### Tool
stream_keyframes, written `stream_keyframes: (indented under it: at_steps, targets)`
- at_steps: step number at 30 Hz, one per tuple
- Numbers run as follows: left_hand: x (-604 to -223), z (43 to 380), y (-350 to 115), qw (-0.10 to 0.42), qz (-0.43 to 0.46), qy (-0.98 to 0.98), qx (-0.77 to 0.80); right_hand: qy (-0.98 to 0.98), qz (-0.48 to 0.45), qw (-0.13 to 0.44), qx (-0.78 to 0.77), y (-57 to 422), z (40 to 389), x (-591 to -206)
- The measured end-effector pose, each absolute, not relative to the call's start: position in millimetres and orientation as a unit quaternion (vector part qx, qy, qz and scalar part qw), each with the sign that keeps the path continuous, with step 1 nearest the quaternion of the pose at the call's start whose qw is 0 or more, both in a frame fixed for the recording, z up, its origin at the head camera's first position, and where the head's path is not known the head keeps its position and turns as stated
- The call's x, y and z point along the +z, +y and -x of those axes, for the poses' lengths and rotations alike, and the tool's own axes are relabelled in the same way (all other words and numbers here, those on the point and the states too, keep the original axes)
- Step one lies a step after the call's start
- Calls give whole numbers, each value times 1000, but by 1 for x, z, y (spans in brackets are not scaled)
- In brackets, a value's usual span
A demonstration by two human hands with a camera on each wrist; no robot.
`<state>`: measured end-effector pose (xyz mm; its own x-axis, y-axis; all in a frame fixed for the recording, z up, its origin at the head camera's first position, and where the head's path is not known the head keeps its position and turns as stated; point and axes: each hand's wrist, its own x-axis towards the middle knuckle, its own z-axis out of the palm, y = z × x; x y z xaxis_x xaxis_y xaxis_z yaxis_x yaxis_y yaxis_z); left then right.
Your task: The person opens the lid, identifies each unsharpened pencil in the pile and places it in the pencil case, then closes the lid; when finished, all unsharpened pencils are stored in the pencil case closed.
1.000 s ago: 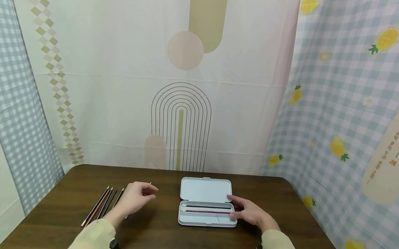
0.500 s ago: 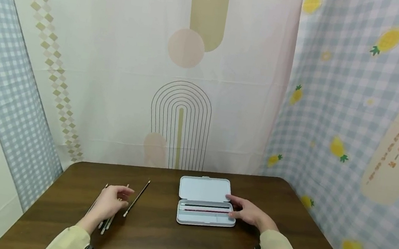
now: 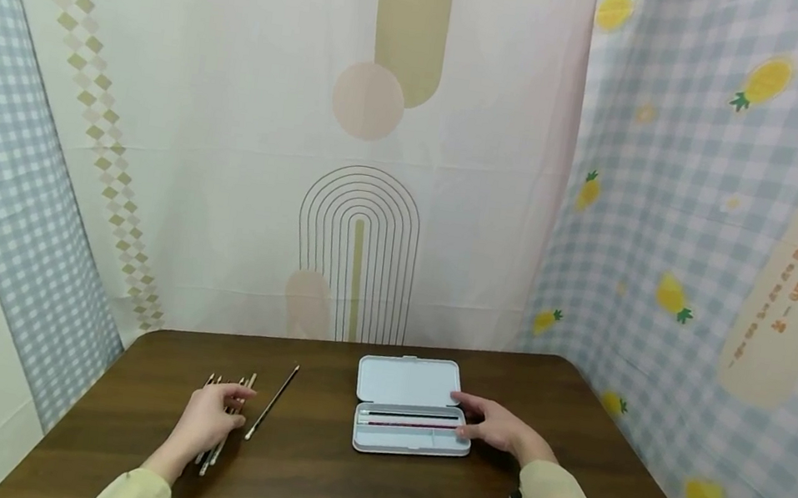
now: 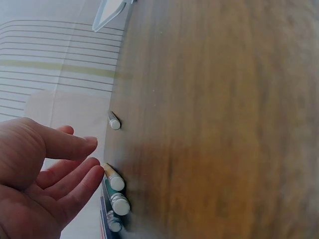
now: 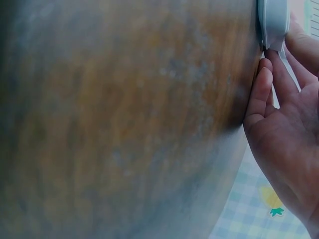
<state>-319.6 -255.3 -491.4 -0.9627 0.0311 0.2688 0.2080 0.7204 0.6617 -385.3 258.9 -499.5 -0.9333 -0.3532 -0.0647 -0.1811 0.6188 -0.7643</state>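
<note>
A pale blue pencil case lies with its lid raised back. Inside it are a dark pencil and a red pencil. My right hand holds the case's right end, thumb on the tray edge and fingers by the lid. On the left, my left hand hovers over a bunch of pencils, partly hiding them. Its thumb and fingers are apart, fingertips close to the white-capped ends in the left wrist view. One separate pencil lies just right of that hand.
Everything lies on a dark brown wooden table. A white patterned cloth hangs behind its back edge, and a blue checked cloth with pineapples hangs on the right.
My left hand has moved left, from beside the separate pencil to the bunch, uncovering that pencil. My right hand stays at the case.
</note>
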Motion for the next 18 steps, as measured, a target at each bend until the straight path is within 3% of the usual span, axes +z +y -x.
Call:
stream_keyframes:
  at_steps: [18]
  targets:
    - [-494, 319, -252, 121, 72, -928, -345, 895, 164, 101, -403, 258, 382, -499]
